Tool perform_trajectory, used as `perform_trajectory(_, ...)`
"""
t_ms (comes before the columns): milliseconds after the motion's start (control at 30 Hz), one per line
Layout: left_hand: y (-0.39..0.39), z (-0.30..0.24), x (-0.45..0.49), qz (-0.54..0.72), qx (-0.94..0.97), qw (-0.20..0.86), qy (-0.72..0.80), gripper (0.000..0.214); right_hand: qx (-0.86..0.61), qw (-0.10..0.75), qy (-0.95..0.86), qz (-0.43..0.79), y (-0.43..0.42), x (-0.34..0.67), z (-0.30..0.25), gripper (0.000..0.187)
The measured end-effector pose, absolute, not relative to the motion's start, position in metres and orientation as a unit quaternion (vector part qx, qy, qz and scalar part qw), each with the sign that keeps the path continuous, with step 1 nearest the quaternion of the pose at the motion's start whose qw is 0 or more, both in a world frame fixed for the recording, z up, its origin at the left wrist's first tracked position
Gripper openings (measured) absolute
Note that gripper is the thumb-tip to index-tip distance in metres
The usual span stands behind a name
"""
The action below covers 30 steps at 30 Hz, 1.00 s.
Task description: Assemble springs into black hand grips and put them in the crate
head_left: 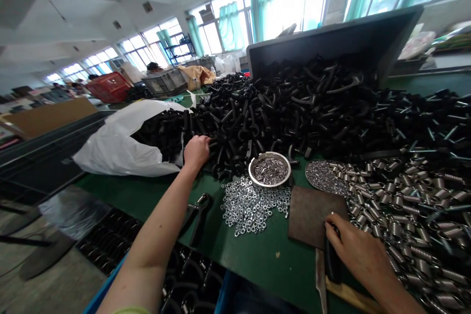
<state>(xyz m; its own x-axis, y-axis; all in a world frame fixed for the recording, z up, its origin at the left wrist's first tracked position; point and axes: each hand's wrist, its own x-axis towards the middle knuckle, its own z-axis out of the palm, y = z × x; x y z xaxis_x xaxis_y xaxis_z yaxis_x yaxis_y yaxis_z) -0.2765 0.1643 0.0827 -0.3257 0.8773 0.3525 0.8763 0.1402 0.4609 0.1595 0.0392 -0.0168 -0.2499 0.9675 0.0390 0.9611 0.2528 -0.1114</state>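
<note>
While the green desk [250, 260] runs across the view, a broad heap of black parts [279, 113] fills its far half, spreading out before a tipped grey bin [331, 41]. A white bag [117, 147], its mouth full of more black parts, lies at the desk's left edge, and metal springs [415, 225] crowd the right side. The left hand [197, 151] reaches to the heap's front edge, beside the bag; its fingers are bent against the parts, and I cannot tell whether they grasp one. Nearer the desk's front edge, the right hand [353, 245] has its fingers wrapped around a black piece [333, 257] at the near right corner of a flat metal plate [309, 216]. A round bowl [270, 185] sits before the heap, with loose nuts [250, 206] just in front. Between nuts and front edge, bare green surface leaves room to move.
</note>
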Motion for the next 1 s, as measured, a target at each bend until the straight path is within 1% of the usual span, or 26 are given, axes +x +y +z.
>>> perform_trajectory(100,0.144,0.078,-0.273,0.402,0.521,0.120,0.743,0.037,-0.617,0.066,-0.782,0.054,0.040,0.161,-0.018,0.027)
perform_trajectory(167,0.124,0.066,-0.254,0.430,0.516,0.195,0.714,0.036,-0.619,0.095,-0.773,0.104,0.041,0.162,-0.016,0.028)
perform_trajectory(233,0.099,0.050,-0.221,0.461,0.513,0.293,0.662,0.029,-0.604,0.159,-0.759,0.182,0.040,0.163,-0.011,0.028)
perform_trajectory(267,0.086,0.042,-0.200,0.509,0.477,0.419,0.581,0.035,-0.590,0.201,-0.750,0.224,0.038,0.163,-0.007,0.028)
perform_trajectory(300,0.073,0.035,-0.178,0.534,0.434,0.528,0.498,0.050,-0.573,0.243,-0.737,0.264,0.036,0.162,-0.002,0.028)
perform_trajectory(333,0.061,0.029,-0.155,0.549,0.394,0.594,0.437,0.061,-0.557,0.280,-0.723,0.298,0.032,0.161,0.004,0.028)
perform_trajectory(367,0.049,0.024,-0.131,0.547,0.364,0.642,0.395,0.064,-0.543,0.310,-0.709,0.326,0.028,0.158,0.009,0.029)
perform_trajectory(433,0.030,0.018,-0.089,0.530,0.319,0.703,0.352,0.059,-0.529,0.360,-0.683,0.352,0.019,0.152,0.019,0.029)
perform_trajectory(500,0.015,0.016,-0.054,0.498,0.291,0.747,0.330,0.057,-0.524,0.403,-0.665,0.347,0.011,0.146,0.027,0.028)
perform_trajectory(567,0.006,0.017,-0.031,0.472,0.278,0.775,0.317,0.063,-0.519,0.437,-0.658,0.326,0.004,0.141,0.030,0.026)
perform_trajectory(633,0.002,0.020,-0.017,0.454,0.277,0.785,0.317,0.068,-0.514,0.457,-0.658,0.307,0.000,0.139,0.032,0.025)
perform_trajectory(733,0.000,0.026,-0.010,0.431,0.291,0.785,0.338,0.067,-0.512,0.472,-0.664,0.272,-0.003,0.139,0.032,0.022)
perform_trajectory(800,0.000,0.029,-0.008,0.422,0.297,0.776,0.362,0.065,-0.509,0.468,-0.676,0.255,-0.003,0.139,0.031,0.020)
perform_trajectory(867,0.000,0.031,-0.008,0.401,0.308,0.771,0.386,0.063,-0.507,0.444,-0.692,0.258,-0.003,0.140,0.031,0.020)
perform_trajectory(1000,0.002,0.032,-0.007,0.340,0.337,0.778,0.407,0.053,-0.513,0.387,-0.701,0.310,0.001,0.142,0.033,0.027)
